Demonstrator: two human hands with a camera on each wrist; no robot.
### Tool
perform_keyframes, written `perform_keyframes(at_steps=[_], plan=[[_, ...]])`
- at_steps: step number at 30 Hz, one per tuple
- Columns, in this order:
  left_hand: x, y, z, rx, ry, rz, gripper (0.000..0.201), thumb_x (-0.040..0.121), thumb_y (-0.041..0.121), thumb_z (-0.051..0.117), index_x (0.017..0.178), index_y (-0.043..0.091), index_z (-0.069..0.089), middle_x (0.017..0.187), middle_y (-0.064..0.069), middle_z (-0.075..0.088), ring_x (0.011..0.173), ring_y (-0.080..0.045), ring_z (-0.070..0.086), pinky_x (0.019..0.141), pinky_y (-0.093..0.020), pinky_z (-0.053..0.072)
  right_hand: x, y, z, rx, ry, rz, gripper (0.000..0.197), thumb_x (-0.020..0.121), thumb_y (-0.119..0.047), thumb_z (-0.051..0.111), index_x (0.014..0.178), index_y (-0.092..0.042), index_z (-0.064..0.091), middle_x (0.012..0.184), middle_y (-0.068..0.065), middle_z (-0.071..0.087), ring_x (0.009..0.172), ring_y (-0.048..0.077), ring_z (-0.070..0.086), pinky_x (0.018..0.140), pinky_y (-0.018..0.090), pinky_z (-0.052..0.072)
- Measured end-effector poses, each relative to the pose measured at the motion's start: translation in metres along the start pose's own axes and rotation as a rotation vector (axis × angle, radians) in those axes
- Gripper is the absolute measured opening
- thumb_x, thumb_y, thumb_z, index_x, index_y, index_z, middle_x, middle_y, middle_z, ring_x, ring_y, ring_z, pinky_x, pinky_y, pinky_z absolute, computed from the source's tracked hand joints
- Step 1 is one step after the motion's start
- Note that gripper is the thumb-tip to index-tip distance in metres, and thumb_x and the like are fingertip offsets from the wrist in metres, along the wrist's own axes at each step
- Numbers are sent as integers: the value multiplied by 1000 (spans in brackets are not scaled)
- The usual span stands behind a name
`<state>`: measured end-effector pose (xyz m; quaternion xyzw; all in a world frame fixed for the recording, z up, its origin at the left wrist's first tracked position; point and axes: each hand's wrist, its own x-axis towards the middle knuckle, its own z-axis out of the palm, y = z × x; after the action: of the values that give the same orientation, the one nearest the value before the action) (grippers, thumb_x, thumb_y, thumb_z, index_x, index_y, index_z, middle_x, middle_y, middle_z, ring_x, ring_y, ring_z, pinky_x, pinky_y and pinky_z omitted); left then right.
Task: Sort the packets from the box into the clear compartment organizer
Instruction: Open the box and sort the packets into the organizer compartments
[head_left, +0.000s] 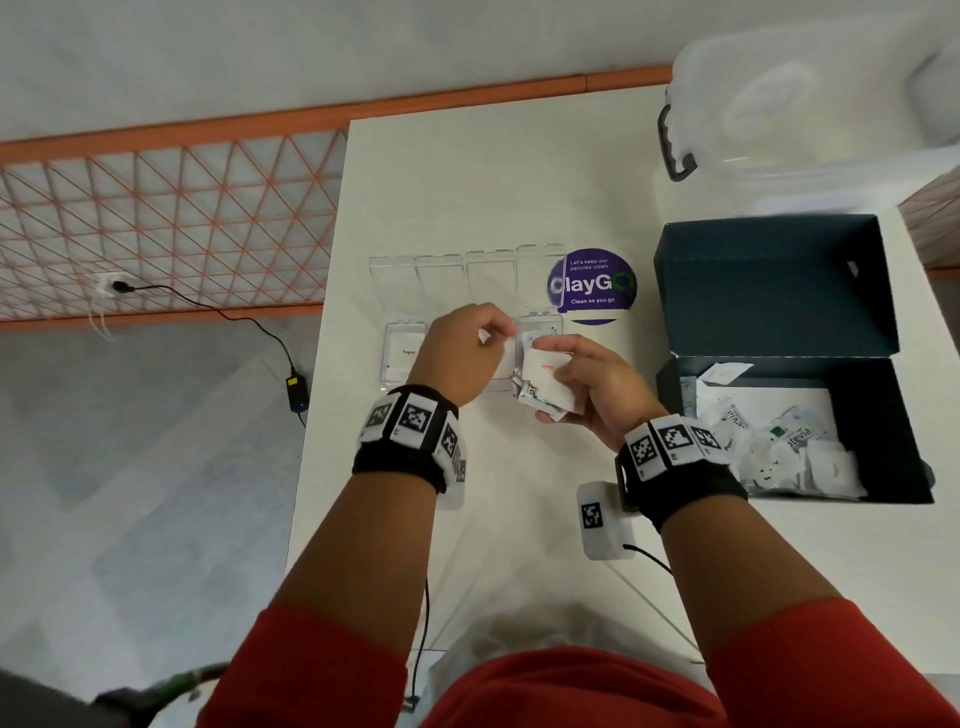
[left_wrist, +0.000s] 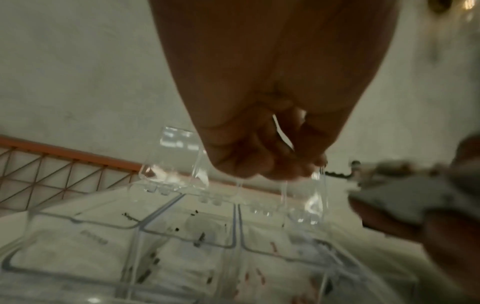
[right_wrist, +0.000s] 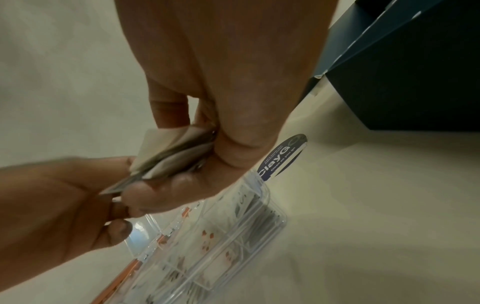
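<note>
The clear compartment organizer lies mid-table with its lids tipped back; a "Sugar" packet fills its left cell. Just above it, my right hand grips a fanned stack of white and silver packets. My left hand is beside the stack with curled fingers, pinching a small white packet. In the right wrist view the left hand meets the lower edge of the stack over the organizer. The dark box at the right holds several loose packets.
A round purple ClayGo sticker sits between organizer and box. A clear lidded storage bin stands at the far right. A small white tagged device with a cable lies by my right wrist. The table's left edge drops to the floor.
</note>
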<state>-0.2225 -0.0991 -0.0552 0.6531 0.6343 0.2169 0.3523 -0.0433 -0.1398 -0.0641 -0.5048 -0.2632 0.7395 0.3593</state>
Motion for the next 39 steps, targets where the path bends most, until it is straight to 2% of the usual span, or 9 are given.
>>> perform_keyframes(at_steps=[3, 5, 8, 11, 16, 19, 23, 34, 39], plan=[[-13, 5, -2, -161, -127, -71, 15, 84, 28, 67, 94, 38, 65, 89, 17, 65, 69, 4, 59, 62, -12, 43, 1, -1, 0, -2, 19, -17, 31, 95, 5, 48, 108, -15, 67, 100, 13, 68, 83, 29, 70, 60, 37, 60], [-17, 5, -2, -188, -158, -71, 27, 77, 32, 78, 100, 37, 65, 89, 18, 65, 68, 5, 59, 65, -9, 44, 1, -1, 1, 2, 24, -32, 27, 95, 4, 52, 108, -15, 67, 98, 11, 69, 79, 26, 71, 59, 36, 60], [-16, 5, -2, -319, -70, -101, 31, 76, 16, 79, 101, 29, 65, 87, 10, 69, 70, -4, 63, 70, -20, 48, 1, 2, 1, -20, 18, -44, 24, 93, 2, 59, 107, -16, 68, 97, 11, 71, 78, 25, 72, 59, 35, 59], [-14, 7, -4, -435, 32, -108, 23, 79, 7, 74, 93, 24, 66, 76, 9, 72, 70, -2, 66, 67, -15, 48, 1, 5, 3, -37, 2, -42, 25, 91, 2, 62, 107, -17, 69, 95, 10, 71, 75, 23, 72, 58, 34, 59], [-11, 13, -12, -380, 15, -158, 17, 81, 25, 74, 95, 28, 66, 85, 8, 71, 76, -8, 67, 74, -32, 57, 4, 9, 12, -86, 6, -73, 21, 90, -1, 67, 105, -15, 71, 94, 11, 71, 73, 23, 70, 57, 33, 57], [-12, 11, -16, -322, -44, -171, 25, 77, 18, 78, 97, 28, 66, 85, 7, 72, 74, -9, 68, 68, -30, 56, 5, 9, 14, -78, 28, -109, 19, 90, -2, 69, 103, -15, 71, 86, 7, 72, 71, 21, 71, 56, 32, 57], [-10, 12, -20, -428, 51, -151, 25, 79, 5, 73, 92, 25, 64, 81, 7, 75, 73, -6, 70, 64, -19, 53, 6, 9, 17, -107, 13, -86, 15, 89, -3, 70, 97, -15, 71, 83, 9, 73, 68, 23, 70, 54, 32, 57], [3, 9, -27, -390, 81, -77, 25, 85, -3, 62, 91, 21, 68, 86, 10, 73, 85, -4, 69, 76, -18, 54, 9, 12, 9, 1, 54, -68, 23, 88, 0, 68, 102, -19, 72, 87, 6, 73, 69, 21, 70, 53, 31, 56], [12, 3, -23, -238, 52, -119, 22, 86, -3, 61, 98, 16, 67, 95, -1, 74, 90, -7, 67, 83, -16, 49, 11, 20, -3, 230, 145, -29, 20, 88, 1, 65, 108, -4, 67, 89, 10, 75, 70, 22, 72, 55, 26, 55]])
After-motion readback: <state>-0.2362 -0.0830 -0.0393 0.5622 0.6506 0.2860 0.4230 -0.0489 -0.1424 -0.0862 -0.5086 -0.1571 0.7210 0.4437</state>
